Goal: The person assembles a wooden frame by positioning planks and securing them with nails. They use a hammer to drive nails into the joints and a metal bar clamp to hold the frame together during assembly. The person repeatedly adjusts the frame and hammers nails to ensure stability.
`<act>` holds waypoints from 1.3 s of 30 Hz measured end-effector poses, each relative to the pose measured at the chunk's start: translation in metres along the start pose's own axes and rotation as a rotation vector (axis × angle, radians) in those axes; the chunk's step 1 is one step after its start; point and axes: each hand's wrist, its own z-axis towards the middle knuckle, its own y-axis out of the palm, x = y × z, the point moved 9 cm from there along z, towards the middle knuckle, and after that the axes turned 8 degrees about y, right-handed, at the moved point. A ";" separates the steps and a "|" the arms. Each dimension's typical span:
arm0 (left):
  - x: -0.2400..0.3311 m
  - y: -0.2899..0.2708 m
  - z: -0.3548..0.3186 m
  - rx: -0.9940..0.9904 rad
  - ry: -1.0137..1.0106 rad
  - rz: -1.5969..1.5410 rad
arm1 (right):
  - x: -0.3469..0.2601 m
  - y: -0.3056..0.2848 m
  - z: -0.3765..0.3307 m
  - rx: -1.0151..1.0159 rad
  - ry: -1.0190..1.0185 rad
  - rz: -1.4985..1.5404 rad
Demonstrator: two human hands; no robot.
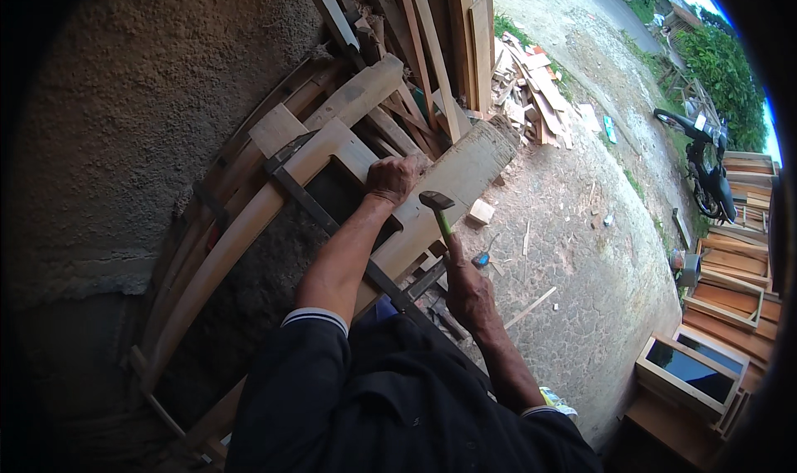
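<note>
Head view: a hammer point(437, 212) with a dark head and green handle stands raised over a broad pale plank point(452, 182) of a curved wooden frame point(249, 224) that leans against a rough wall point(141, 116). The right hand point(466, 286) is clenched round the handle, just near of the plank. The left hand point(392, 178) presses fist-like on the plank's far edge; what it grips I cannot tell. A dark metal clamp bar point(332, 224) crosses the frame. Farther off stand stacked boards point(440, 33) and offcuts point(535, 91). At right are a motorbike point(710, 170) and window frames point(697, 365).
</note>
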 end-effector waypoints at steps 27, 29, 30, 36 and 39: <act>-0.002 -0.002 -0.005 0.038 -0.005 0.014 | 0.004 0.002 0.001 0.015 0.010 0.008; -0.001 -0.005 -0.003 0.075 0.004 -0.011 | -0.004 -0.009 0.000 0.121 -0.081 0.059; -0.002 -0.002 -0.002 0.047 0.001 -0.009 | -0.013 -0.020 -0.004 0.239 -0.190 0.096; -0.007 0.005 -0.002 -0.019 -0.027 -0.006 | 0.002 0.012 0.001 -0.076 0.024 -0.007; -0.003 0.000 -0.004 0.057 0.008 -0.003 | -0.001 0.004 -0.002 0.024 -0.029 0.016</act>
